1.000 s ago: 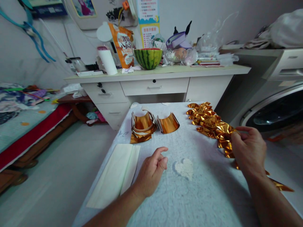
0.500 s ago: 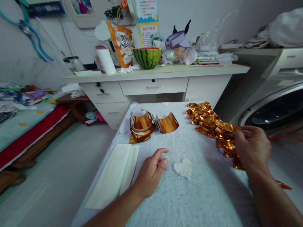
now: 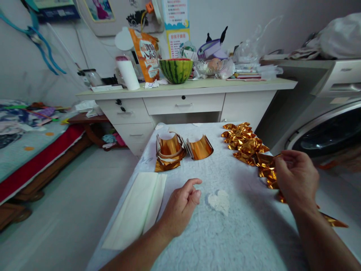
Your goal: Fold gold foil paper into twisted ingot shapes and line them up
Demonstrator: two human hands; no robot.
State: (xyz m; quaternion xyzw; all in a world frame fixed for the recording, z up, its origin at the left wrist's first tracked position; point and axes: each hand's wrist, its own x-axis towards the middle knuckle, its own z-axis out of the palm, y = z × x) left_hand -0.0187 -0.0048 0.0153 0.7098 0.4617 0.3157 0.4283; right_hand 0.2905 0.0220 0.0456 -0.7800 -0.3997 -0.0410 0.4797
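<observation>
Along the right side of the cloth-covered desk (image 3: 242, 237), crumpled gold foil pieces (image 3: 244, 145) lie in an overlapping row that runs from the far edge toward the near right, with one pointed end (image 3: 334, 220) showing beyond the right forearm. The right hand (image 3: 299, 177) is over this row, thumb and fingers drawn together at the edge of the foil; the fingertips are partly hidden, so I cannot tell whether they grip a piece. The left hand (image 3: 182, 207) is loosely curled and empty near the middle of the desk, its index finger pointing to the right.

Just to the right of the left hand is a white heart shape (image 3: 220, 201) on the cloth. To the left, partly beside the left forearm, lies a long folded pale sheet (image 3: 132, 210). Farther back on the left stands a nested stack of curved gold sheets (image 3: 169, 148) with pale layers between them, and just to its right sits a single curved gold sheet (image 3: 200, 148).

Beyond the far edge is a white drawer cabinet (image 3: 183, 103), carrying a cut watermelon (image 3: 176, 71) and an orange bag (image 3: 146, 56) just to its left. On the far right is a washing machine (image 3: 341, 86); on the left, a bed (image 3: 31, 150) with a red side.
</observation>
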